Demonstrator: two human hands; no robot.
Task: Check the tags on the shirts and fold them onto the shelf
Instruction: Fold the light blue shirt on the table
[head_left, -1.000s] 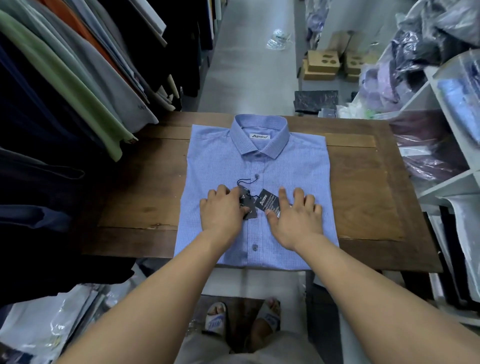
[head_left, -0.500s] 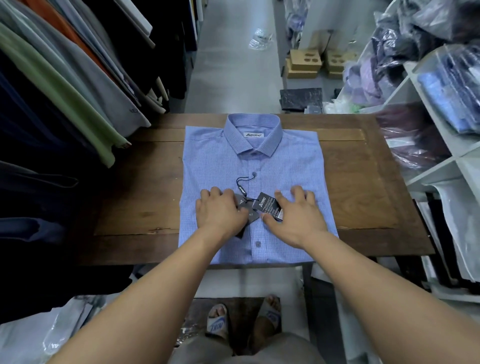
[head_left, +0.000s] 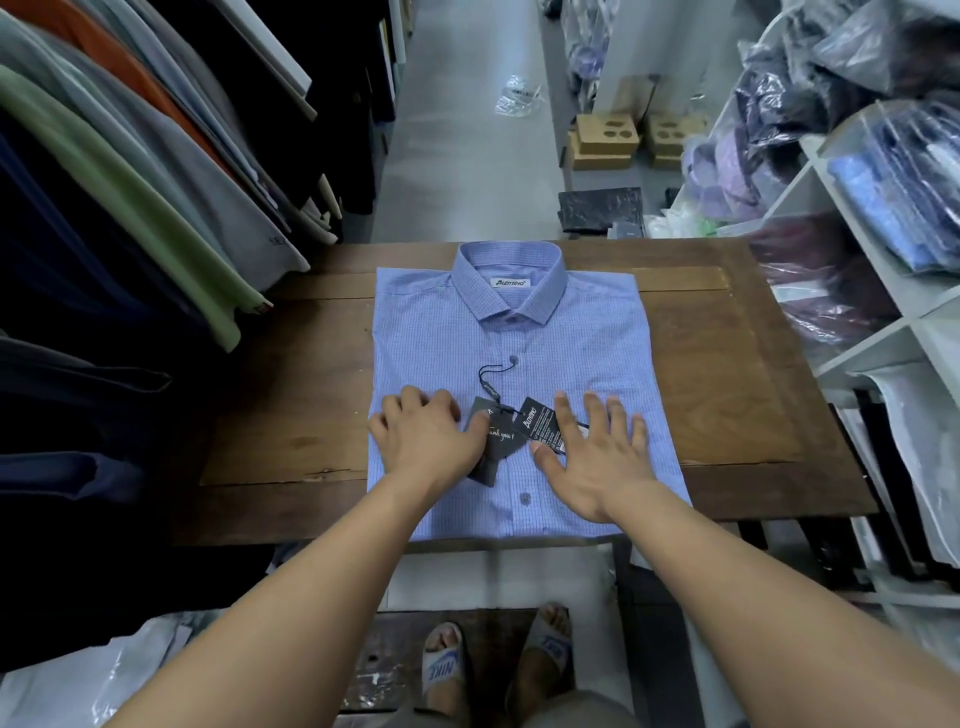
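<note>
Folded blue shirt (head_left: 571, 353) flat on wooden table (head_left: 727, 389), collar at far side. Two dark hang tags (head_left: 537, 423) on a cord mid-front. Left hand (head_left: 428, 439) resting on shirt, overlapping one tag; right hand (head_left: 597, 462) spread flat, touching the other.

I see the shirt (head_left: 519, 338) lying flat on the table (head_left: 727, 374), collar toward 12 o'clock. The tags (head_left: 511, 431) lie on it, with the left hand (head_left: 428, 439) at their 9 o'clock and the right hand (head_left: 592, 457) at 3. Hanging clothes (head_left: 130, 182) flank the table at 9, a shelf (head_left: 872, 343) at 3, boxes (head_left: 605, 140) beyond at 1.
</note>
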